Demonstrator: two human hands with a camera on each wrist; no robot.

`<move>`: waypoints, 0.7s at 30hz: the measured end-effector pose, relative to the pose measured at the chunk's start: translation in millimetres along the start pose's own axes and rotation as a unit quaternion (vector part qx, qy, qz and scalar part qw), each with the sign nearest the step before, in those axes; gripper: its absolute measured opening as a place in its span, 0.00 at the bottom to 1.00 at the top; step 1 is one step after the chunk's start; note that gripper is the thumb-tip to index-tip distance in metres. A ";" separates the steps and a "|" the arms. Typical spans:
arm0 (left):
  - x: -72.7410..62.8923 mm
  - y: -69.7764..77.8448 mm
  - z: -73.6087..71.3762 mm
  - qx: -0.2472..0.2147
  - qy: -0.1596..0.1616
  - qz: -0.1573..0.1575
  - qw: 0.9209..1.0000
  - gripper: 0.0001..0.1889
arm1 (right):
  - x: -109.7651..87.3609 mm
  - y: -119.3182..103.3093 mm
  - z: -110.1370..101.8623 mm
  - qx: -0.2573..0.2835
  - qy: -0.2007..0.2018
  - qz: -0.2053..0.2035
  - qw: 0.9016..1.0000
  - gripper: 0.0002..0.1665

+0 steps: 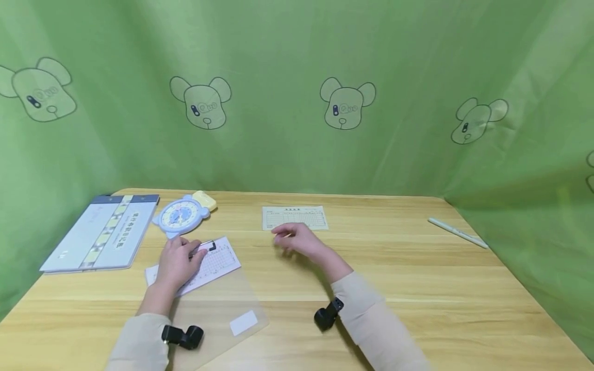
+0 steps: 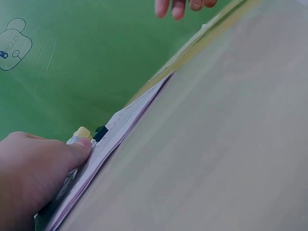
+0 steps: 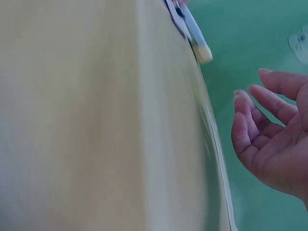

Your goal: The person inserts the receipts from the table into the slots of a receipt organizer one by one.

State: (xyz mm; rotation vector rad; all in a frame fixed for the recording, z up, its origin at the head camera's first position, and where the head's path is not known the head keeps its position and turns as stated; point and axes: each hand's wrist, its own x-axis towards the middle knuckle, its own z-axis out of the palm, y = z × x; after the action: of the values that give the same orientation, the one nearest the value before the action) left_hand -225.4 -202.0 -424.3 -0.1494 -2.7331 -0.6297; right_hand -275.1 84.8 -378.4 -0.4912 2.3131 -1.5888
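Note:
A clear clipboard point(image 1: 218, 304) with a white label lies at the front left, a pad of printed forms point(image 1: 221, 262) across its top end. My left hand point(image 1: 176, 263) is over the pad, its thumb and fingers gripping the metal clip point(image 1: 212, 246) with black ends. The left wrist view shows the thumb point(image 2: 79, 150) against the clip, beside its black tip. My right hand point(image 1: 299, 240) is over the table's middle with fingers loosely bent and nothing in them. Just beyond it lies a single printed slip point(image 1: 294, 217).
A white-and-blue account folder point(image 1: 99, 232) lies at the far left. Behind my left hand are a blue toy clock point(image 1: 181, 215) and a yellow block point(image 1: 204, 200). A pale green pen point(image 1: 457, 232) lies by the right edge of the wooden table point(image 1: 417, 288); green curtains point(image 1: 278, 154) surround it.

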 end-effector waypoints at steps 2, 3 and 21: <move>-0.3 -0.6 0.3 0.000 0.000 -0.001 1.000 0.19 | 2.0 3.8 -12.8 0.007 0.021 0.003 1.000 0.20; -0.5 -1.0 0.5 -0.001 0.001 -0.001 1.000 0.19 | 3.3 5.9 -19.2 0.007 0.033 0.005 0.999 0.21; 0.2 -1.8 2.0 -0.012 0.007 -0.002 1.000 0.19 | 30.6 49.4 -93.4 -0.049 0.197 0.070 0.977 0.25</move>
State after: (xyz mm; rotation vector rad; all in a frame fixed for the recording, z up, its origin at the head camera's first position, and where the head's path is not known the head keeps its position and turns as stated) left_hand -226.5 -202.7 -426.6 -0.1432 -2.7135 -0.6623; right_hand -347.7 166.1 -393.5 -0.0265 2.6520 -1.6279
